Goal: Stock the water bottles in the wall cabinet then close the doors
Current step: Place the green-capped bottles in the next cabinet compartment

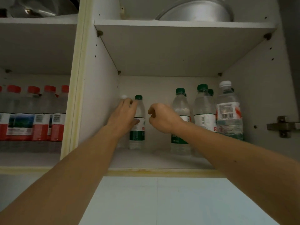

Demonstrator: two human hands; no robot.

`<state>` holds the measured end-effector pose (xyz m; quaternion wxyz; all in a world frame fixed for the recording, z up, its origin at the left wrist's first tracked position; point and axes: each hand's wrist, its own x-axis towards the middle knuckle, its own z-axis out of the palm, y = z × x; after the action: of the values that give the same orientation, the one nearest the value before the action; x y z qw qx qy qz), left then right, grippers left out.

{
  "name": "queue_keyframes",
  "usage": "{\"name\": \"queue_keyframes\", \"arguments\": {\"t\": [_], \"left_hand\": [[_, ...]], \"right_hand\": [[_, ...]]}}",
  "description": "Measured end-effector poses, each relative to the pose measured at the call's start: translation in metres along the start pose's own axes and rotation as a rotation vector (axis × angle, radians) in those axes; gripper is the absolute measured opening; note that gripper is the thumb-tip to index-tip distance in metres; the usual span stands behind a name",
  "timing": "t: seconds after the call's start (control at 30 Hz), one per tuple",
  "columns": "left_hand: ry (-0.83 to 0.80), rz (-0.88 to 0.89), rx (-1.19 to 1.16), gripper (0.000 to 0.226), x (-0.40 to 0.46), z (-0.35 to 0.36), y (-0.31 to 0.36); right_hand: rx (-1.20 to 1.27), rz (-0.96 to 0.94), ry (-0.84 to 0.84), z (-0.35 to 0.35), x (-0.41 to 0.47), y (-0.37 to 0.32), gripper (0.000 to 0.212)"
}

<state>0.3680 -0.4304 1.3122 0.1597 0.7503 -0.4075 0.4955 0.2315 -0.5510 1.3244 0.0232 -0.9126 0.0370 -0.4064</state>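
Both arms are reaching into the open cabinet (pixel 103 88). The left hand (pixel 125 113) is gripping a white-capped bottle (pixel 124 96) beside a green-capped bottle (pixel 138 124); the right hand (pixel 162 118) is hanging loosely curled, holding nothing, near more bottles (pixel 204 108)

dim light; pale tiled wall (pixel 178 200) below, a metal basin (pixel 194 10) (upside down) on the upper shelf (pixel 178 24).
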Motion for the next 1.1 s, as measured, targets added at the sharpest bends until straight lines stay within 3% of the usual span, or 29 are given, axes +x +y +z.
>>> {"name": "queue_keyframes", "arguments": {"t": [0.27, 0.43, 0.57, 0.7, 0.97, 1.1], "left_hand": [[0.123, 0.125, -0.202, 0.067, 0.004, -0.001, 0.016], [0.077, 0.090, -0.479, 0.075, 0.012, -0.007, 0.050], [-0.118, -0.102, -0.795, 0.092, 0.027, -0.009, 0.093], [-0.245, -0.163, -1.007, 0.103, 0.036, -0.002, 0.115], [-0.365, -0.220, -1.185, 0.097, 0.032, 0.012, 0.116], [-0.351, -0.223, -1.188, 0.088, 0.032, 0.009, 0.106]], "right_hand": [[-0.149, -0.135, 0.455, -0.056, -0.056, 0.030, 0.022], [-0.326, -0.072, 0.407, -0.080, -0.067, 0.046, 0.044], [-0.178, 0.069, 0.387, -0.094, -0.060, 0.049, 0.057], [-0.063, 0.173, 0.304, -0.097, -0.056, 0.054, 0.066], [-0.073, 0.144, 0.331, -0.104, -0.049, 0.057, 0.071], [-0.088, 0.053, 0.398, -0.102, -0.034, 0.040, 0.061]]}}
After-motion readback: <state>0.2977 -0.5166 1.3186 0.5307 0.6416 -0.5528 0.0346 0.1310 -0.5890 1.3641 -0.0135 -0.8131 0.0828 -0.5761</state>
